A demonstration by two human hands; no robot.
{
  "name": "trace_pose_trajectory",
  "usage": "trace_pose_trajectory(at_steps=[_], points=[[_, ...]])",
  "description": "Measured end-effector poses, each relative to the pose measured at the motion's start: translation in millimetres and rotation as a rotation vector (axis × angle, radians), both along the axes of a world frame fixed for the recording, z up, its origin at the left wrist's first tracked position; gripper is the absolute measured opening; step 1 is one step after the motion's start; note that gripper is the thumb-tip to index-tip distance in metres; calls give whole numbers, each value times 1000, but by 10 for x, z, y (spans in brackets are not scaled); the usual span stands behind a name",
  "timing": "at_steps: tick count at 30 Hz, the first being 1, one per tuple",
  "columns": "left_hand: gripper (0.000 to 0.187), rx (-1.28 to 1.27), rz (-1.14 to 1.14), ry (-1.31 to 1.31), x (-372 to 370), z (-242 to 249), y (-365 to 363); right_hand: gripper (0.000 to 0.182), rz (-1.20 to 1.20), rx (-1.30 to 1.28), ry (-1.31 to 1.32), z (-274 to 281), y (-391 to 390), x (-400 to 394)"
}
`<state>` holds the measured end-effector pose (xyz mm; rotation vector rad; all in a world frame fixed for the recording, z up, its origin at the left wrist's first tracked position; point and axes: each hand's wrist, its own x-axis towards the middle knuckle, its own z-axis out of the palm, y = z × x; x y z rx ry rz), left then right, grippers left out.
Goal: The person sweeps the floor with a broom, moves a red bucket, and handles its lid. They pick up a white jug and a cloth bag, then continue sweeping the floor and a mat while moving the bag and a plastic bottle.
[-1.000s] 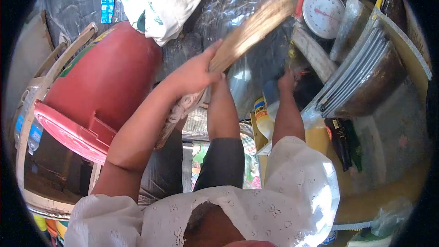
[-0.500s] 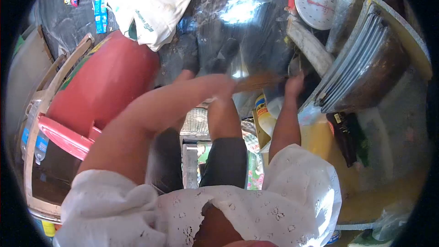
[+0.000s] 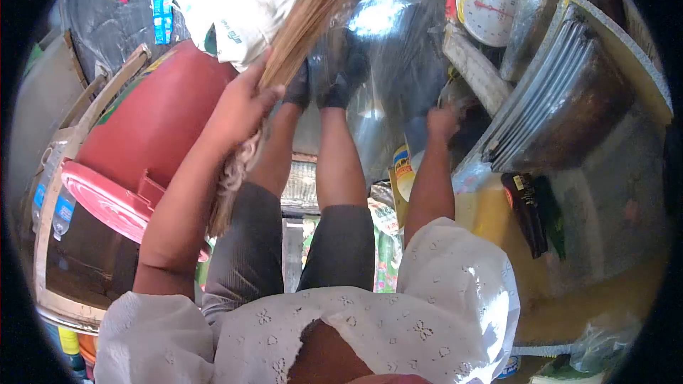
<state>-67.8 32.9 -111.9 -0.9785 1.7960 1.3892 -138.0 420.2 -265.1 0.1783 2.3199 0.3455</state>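
In the head view my left hand (image 3: pixel 245 103) is closed around a stick broom (image 3: pixel 302 21), a bundle of thin brown sticks. Its spread end points up and away, past the white cloth bag (image 3: pixel 238 0). Below my fist, pale cord or cloth hangs along the bundle's other end, beside my left forearm. My right hand (image 3: pixel 442 122) is farther right, near the foot of a long whitish block (image 3: pixel 475 67). Its fingers look closed and are slightly blurred; a thin pale loop shows just above them, and I cannot make out what they hold.
A red bin (image 3: pixel 156 121) lies tilted at the left beside a wooden frame. Wrappers (image 3: pixel 163 14) lie on the dark sheet-covered floor. To the right are a dial scale (image 3: pixel 486 7), stacked metal sheets (image 3: pixel 569 99), a dark bottle (image 3: pixel 525 213) and a yellow-labelled container (image 3: pixel 403 171).
My left hand has swung from the middle to the left with the broom, which now points up and away. My right hand has shifted slightly left.
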Motion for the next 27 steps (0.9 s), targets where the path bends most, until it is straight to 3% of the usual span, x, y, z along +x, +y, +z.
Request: trace_pose_trajectory(at_steps=[2,4,5,7,8,10,11,16,17,19,21,23,24,26,27], points=[[61,84,56,-37,-113,190,116,37,-93,62,-136,-57,-133,-61],[62,132,141,23,-51,214,201,34,209,109,15,-379,-160,-106],[62,171,200,32,-56,238,221,34,208,109,23,-646,-114,-117],[63,179,251,53,-34,257,223,28,43,-512,484,-1284,74,-53],[64,187,308,71,-32,252,218,28,40,-517,491,-1523,137,-35],[64,207,354,62,-53,263,180,37,-1146,-649,332,-1733,58,-56],[64,231,406,50,-78,262,147,37,-1147,-660,331,-1822,7,-69],[58,311,568,19,-157,205,73,19,-319,-216,214,-1688,-281,-25],[58,286,570,39,-143,194,71,19,-317,-212,216,-1690,-369,14],[58,309,592,48,-135,213,75,10,-39,-250,448,-1779,-457,136],[58,287,583,69,-141,227,47,13,-61,-320,535,-1696,-460,141],[58,282,592,71,-145,233,25,20,-163,-46,750,-1512,-517,43],[59,282,607,64,-142,221,22,20,-164,-49,749,-1635,-345,47],[59,305,615,77,-158,200,26,20,231,-11,-206,-2009,214,194],[60,330,624,94,-146,197,29,20,237,-10,-220,-1966,187,254]])
